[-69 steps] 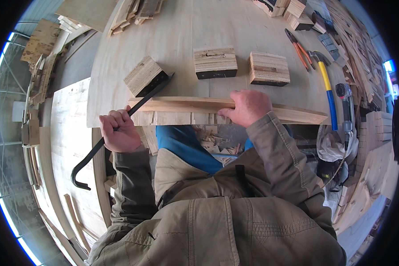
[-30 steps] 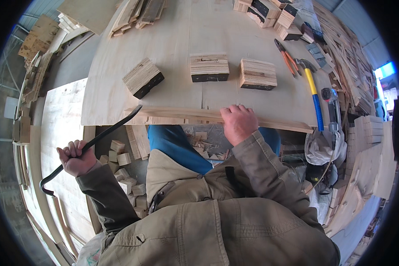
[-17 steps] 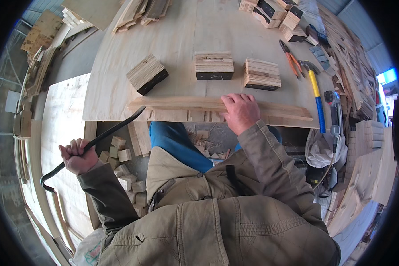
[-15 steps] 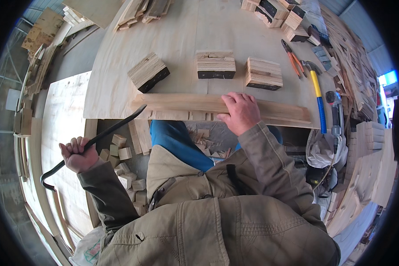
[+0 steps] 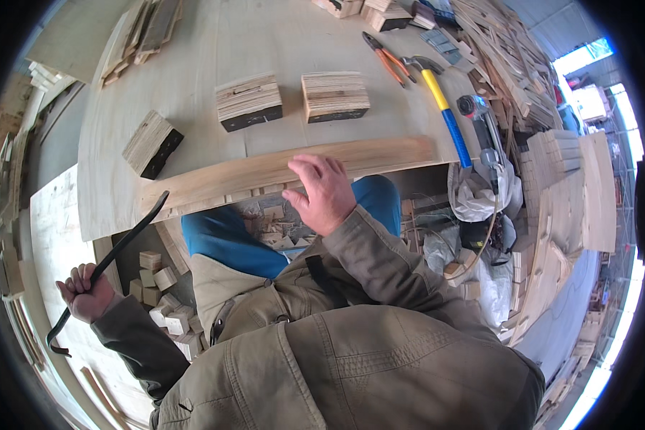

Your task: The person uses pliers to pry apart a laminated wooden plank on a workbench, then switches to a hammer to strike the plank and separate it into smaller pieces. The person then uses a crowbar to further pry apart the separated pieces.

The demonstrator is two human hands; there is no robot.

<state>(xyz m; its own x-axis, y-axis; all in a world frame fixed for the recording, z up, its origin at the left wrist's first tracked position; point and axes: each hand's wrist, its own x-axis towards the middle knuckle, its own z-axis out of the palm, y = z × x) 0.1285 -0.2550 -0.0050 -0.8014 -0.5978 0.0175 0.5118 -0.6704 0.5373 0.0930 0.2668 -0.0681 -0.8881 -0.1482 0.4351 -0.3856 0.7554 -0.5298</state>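
Note:
My left hand (image 5: 86, 292) grips a black crowbar (image 5: 125, 240) low at my left side; its straight end points up toward the table's front edge. My right hand (image 5: 324, 192) is lifted just in front of a long wooden plank (image 5: 265, 172) that lies along the near edge of the plywood table (image 5: 215, 50); the fingers are spread and hold nothing. Three laminated wood blocks stand behind the plank: one at the left (image 5: 153, 143), one in the middle (image 5: 249, 102), one at the right (image 5: 334, 95).
A yellow-and-blue handled hammer (image 5: 441, 100) and orange pliers (image 5: 383, 57) lie at the table's right. Small wood offcuts (image 5: 161, 294) litter the floor by my knees. Stacked boards (image 5: 566, 179) and scrap fill the right side. More boards (image 5: 140, 36) lie at the far left.
My left hand has drawn the crowbar back from the plank and down to my side. My right hand, which pressed on the plank, has lifted off it with fingers spread.

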